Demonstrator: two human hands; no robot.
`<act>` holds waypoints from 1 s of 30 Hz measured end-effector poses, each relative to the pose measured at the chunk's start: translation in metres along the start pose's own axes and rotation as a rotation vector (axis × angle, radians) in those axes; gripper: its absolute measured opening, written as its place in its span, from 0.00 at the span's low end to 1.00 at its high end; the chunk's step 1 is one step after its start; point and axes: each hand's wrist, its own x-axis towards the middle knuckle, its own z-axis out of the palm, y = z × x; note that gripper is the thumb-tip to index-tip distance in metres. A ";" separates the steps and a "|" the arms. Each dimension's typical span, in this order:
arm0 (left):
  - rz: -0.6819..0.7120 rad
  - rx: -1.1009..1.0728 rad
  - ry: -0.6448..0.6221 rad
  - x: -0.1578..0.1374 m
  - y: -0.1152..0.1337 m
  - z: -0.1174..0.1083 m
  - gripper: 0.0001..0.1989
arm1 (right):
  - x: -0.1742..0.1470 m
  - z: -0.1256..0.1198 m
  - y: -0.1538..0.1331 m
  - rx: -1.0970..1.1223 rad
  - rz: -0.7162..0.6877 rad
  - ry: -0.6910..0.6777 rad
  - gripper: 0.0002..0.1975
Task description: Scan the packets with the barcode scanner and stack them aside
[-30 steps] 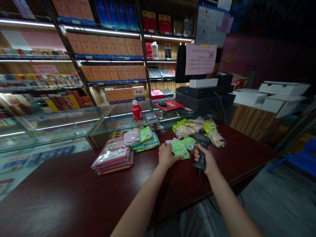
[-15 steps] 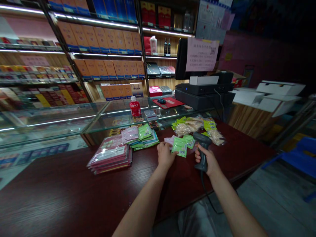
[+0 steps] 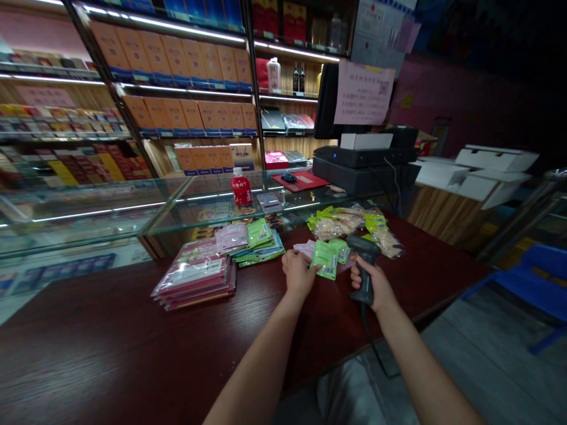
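My right hand (image 3: pixel 374 285) is wrapped round the grip of a dark grey barcode scanner (image 3: pixel 364 251), held upright with its head over the packets. My left hand (image 3: pixel 297 273) has its fingers curled, and the thumb and fingertips grip the left edge of a green packet (image 3: pixel 325 260). Behind that one lies a second green packet (image 3: pixel 342 249), with pale pink packets (image 3: pixel 305 247) partly under them. Left of my hands, a pile of green and pink packets (image 3: pixel 259 236) leans by a stack of larger pink flat packs (image 3: pixel 195 274).
Clear bags of pale food (image 3: pixel 336 224) lie beyond the scanner. A glass counter (image 3: pixel 168 203) borders the dark wooden table (image 3: pixel 177 354), with a red bottle (image 3: pixel 241 188) on it. A monitor (image 3: pixel 326 103) and black cash drawer (image 3: pixel 349 174) stand behind. The scanner's cable (image 3: pixel 372 345) hangs off the front edge.
My view has shifted slightly. The green packet in my left hand has moved a little to the right and turned slightly; my right hand holds the scanner much as before.
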 end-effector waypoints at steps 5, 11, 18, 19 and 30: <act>0.051 -0.340 0.035 0.009 -0.008 0.004 0.08 | -0.002 0.002 -0.001 -0.002 -0.017 -0.004 0.18; -0.108 -0.907 0.132 0.018 -0.018 0.011 0.11 | -0.007 0.004 -0.002 -0.025 -0.033 -0.092 0.18; -0.223 -1.078 0.237 0.026 -0.027 0.012 0.12 | -0.018 0.007 -0.001 -0.128 0.091 -0.307 0.18; -0.239 -1.078 0.244 0.026 -0.028 0.013 0.12 | -0.019 0.007 -0.002 -0.145 0.113 -0.325 0.18; -0.272 -0.962 0.328 0.026 -0.030 0.012 0.11 | -0.018 0.008 0.000 -0.183 0.182 -0.385 0.16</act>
